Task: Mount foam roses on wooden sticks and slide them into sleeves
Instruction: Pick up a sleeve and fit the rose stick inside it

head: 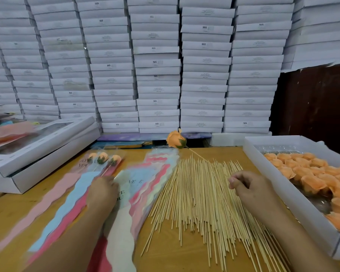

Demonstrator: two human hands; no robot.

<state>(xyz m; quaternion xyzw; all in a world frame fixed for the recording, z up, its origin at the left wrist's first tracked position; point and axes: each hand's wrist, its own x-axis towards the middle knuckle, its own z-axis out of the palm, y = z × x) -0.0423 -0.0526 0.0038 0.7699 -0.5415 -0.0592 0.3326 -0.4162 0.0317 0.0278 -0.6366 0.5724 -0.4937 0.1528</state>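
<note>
Head view: the mounted orange foam rose (176,139) rides high over the far edge of the worktop (165,252), its thin wooden stick (194,153) running back toward your right hand (249,185), whose curled fingers (233,180) appear to pinch the stick's lower end, though the contact itself is too small to make out. Held that far from the bloom, the stick could flex or swing, and the rose may twist off its tip or snag on the sleeve's mouth. Your left hand (104,188) rests on the fanned paper sleeves (114,197); you cannot tell whether its fingers pinch one or merely press. If it grips only one layer, the mouth may stay flat and the petals could crush going in. Beneath your right wrist lies the loose pile of sticks (200,195); a sweep of the forearm would scatter them. Three sleeved roses (103,159) lie beyond the left hand. The tray of loose rose heads (312,173) sits at the right edge, stacked white boxes (157,65) behind.
</note>
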